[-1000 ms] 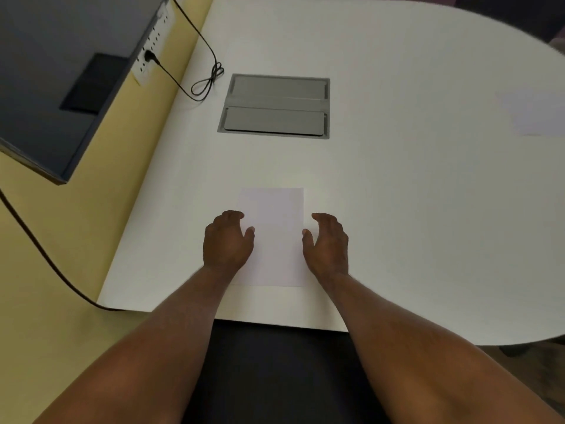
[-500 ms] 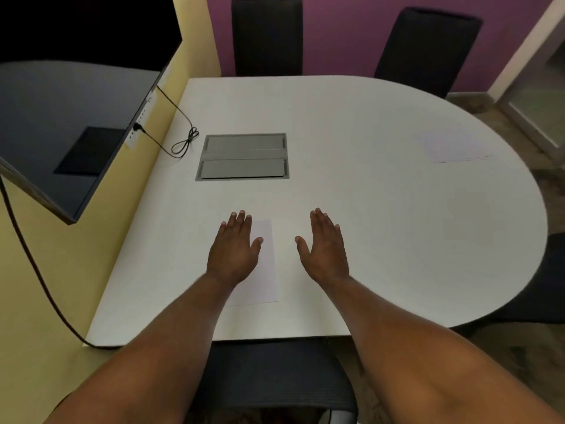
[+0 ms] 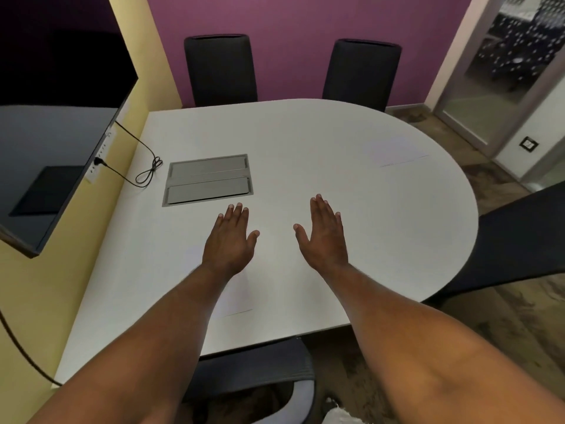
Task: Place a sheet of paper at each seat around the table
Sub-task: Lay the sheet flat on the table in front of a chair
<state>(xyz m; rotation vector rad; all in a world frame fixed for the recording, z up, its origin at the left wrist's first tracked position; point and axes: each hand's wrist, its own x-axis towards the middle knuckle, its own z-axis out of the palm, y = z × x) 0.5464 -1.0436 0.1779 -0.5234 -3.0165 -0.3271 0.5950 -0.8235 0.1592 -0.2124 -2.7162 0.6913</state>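
Note:
A white sheet of paper (image 3: 237,293) lies flat on the white table (image 3: 321,191) by the near edge, partly hidden under my left forearm. A second sheet (image 3: 397,151) lies at the far right of the table, in front of the right-hand far chair. My left hand (image 3: 230,240) hovers flat over the table with fingers spread and holds nothing. My right hand (image 3: 324,237) is held the same way to the right of the near sheet, empty.
Two black chairs (image 3: 221,68) (image 3: 360,71) stand at the far side, another black chair (image 3: 526,240) at the right end, and one (image 3: 253,368) is tucked under the near edge. A grey cable hatch (image 3: 209,179) sits in the tabletop. A monitor (image 3: 55,166) and black cable (image 3: 146,169) are at left.
Both hands have let go of the near sheet, lifted off it and opened flat. The view has pulled back and up, so the chairs and the far sheet have come into sight.

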